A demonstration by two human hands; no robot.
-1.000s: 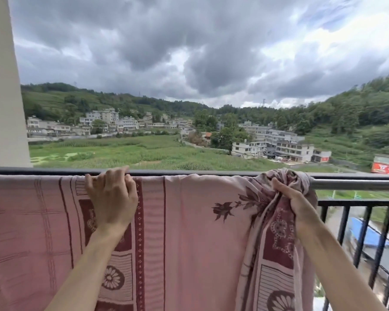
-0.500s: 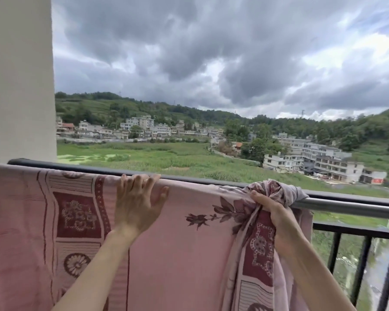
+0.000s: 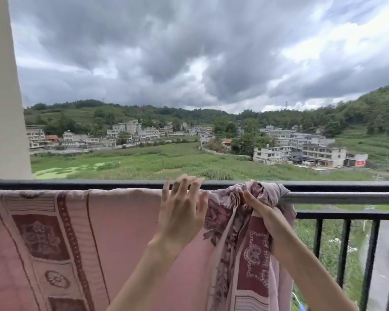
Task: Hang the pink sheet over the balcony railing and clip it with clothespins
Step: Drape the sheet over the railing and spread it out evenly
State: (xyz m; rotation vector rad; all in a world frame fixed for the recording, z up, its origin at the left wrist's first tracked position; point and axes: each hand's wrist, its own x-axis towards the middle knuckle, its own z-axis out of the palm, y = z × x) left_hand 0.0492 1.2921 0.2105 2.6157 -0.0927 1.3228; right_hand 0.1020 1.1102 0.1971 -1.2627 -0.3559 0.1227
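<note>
The pink sheet (image 3: 121,239) with dark red floral panels hangs over the balcony railing (image 3: 337,198), spread flat from the left edge to the middle. Its right end is bunched in folds over the rail. My left hand (image 3: 182,212) lies flat on the sheet just below the rail, fingers apart and tips at the top edge. My right hand (image 3: 266,218) grips the bunched folds right below the rail. No clothespins are in view.
A pale wall pillar (image 3: 2,97) stands at the left end of the rail. Right of the sheet the rail is bare, with black vertical bars (image 3: 344,252) below it. Beyond lie fields, buildings and hills far below.
My left hand slid right along the top of the sheet, close to the bunched end, with its fingers spread. The right hand kept its grip on the folds.
</note>
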